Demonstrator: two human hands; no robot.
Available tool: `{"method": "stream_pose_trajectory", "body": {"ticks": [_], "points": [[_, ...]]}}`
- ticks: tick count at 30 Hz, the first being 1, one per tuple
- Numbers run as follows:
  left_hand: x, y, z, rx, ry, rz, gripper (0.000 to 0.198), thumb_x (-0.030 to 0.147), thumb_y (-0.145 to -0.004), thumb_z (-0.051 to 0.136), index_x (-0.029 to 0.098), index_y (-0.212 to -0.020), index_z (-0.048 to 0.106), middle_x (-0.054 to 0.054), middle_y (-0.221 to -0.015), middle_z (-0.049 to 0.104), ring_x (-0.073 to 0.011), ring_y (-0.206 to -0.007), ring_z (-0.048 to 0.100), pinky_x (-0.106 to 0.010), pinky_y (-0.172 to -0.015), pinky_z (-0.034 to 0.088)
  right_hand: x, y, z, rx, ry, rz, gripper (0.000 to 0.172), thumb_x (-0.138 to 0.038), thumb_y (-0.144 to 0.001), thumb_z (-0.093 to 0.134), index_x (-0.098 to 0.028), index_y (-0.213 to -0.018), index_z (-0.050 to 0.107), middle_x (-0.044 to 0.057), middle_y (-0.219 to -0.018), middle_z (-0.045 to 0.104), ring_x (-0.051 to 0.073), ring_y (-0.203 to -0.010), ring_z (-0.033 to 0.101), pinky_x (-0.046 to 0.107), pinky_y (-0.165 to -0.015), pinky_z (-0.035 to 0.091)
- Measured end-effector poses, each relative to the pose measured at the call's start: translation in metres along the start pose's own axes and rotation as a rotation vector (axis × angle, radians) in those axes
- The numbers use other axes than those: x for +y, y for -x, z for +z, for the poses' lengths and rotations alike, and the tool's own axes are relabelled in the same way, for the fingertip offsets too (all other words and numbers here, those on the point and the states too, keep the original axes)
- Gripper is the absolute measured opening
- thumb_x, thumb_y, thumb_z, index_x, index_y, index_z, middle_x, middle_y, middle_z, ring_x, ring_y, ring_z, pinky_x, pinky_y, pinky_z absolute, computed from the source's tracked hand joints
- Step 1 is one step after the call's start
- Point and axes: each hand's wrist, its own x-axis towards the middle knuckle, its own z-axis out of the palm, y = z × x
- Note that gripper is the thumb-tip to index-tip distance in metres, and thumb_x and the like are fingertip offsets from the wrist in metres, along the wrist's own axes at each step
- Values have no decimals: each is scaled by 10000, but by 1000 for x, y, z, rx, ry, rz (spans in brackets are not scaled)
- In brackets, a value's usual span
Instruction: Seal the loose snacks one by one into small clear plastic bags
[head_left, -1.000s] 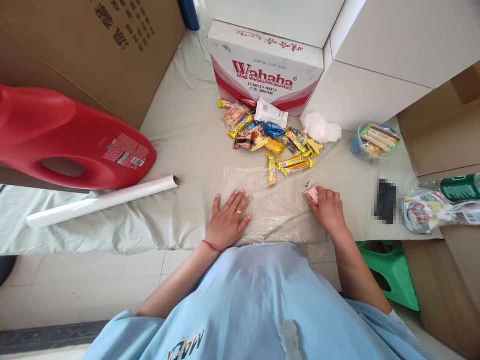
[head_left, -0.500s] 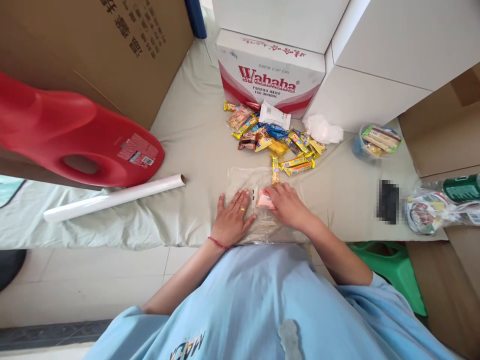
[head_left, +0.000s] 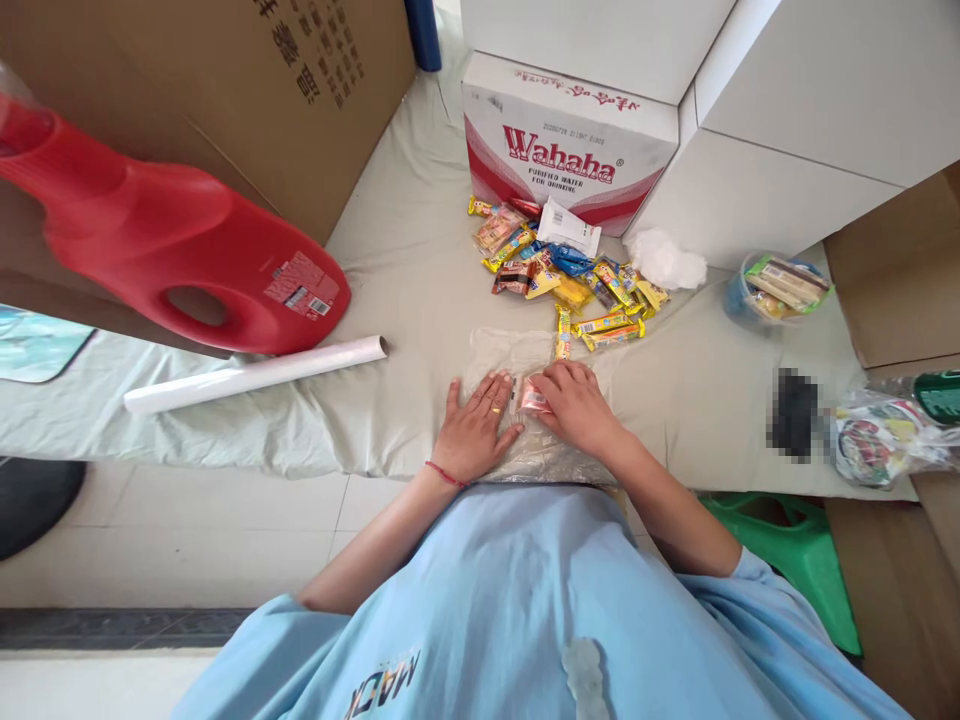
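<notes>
We best pin the plastic film (head_left: pixel 501 347) with our left hand (head_left: pixel 471 432) flat, empty, our right hand (head_left: pixel 579 408) pinching the pink packet (head_left: pixel 532 396).

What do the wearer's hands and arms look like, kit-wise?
Both gloveless. Left hand: gold-coloured ring, thin red bracelet at the wrist. Right hand: no ring or bracelet visible. Loose light-blue short sleeves, matching the shirt; forearms uncovered.
</notes>
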Motion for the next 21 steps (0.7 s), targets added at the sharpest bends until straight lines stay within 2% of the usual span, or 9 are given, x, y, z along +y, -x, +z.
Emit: {"method": "stream_pose_trajectory", "body": {"ticks": [3,6,8,11,15,19,21], "points": [[0,0,1,9,2,-6,746,514,-1039,390,169,-1667,178,-174,-1665,349,-316,-1565,320,-665,-1273,16,-2,0,6,-5,56,-32,554,-303,-912,726,-167,-1418,546,180,-1345,609,372,-1368,414,572,-1186,270],[-1,1,2,11,5,-6,757,530,-1036,395,162,-1665,187,-180,-1657,365,-329,-1561,326,-683,-1266,1,3,4,11,5,71,-52,541,-234,-904,710,-208,-1417,542,158,-1321,634,366,-1387,411,596,-1205,238],[-1,1,2,8,6,-5,764,539,-1036,395,155,-1663,187,-183,-1660,355,-327,-1563,321,-689,-1263,-17,9,9,10,12,61,-54,542,-178,-894,689,-237,-1414,544,140,-1340,634,359,-1408,400,604,-1216,219],[-1,1,1,-1,4,-7,768,540,-1038,394,146,-1663,181,-187,-1666,335,-323,-1566,314,-694,-1258,-38,15,16,3,3,46,-41,535,-127,-892,646,-214,-1412,553,156,-1351,629,357,-1415,398,599,-1225,209],[0,0,0,-11,0,-10,766,533,-1038,398,152,-1664,174,-193,-1667,327,-325,-1568,310,-703,-1254,-29,10,17,-7,6,34,-41,540,-131,-907,621,-183,-1439,540,172,-1342,622,354,-1417,394,582,-1232,211],[-3,1,2,3,11,7,769,516,-1038,410,158,-1668,152,-204,-1660,343,-338,-1558,329,-706,-1250,-2,-1,8,-1,-28,28,-65,468,-154,-958,577,-182,-1425,558,160,-1314,634,357,-1439,377,631,-1238,178],[-8,3,3,22,34,25,766,498,-1036,428,174,-1670,146,-202,-1658,356,-340,-1545,359,-690,-1257,32,0,8,2,-50,-16,-58,492,-194,-956,612,-193,-1443,544,159,-1361,609,367,-1451,366,664,-1230,184]]}}
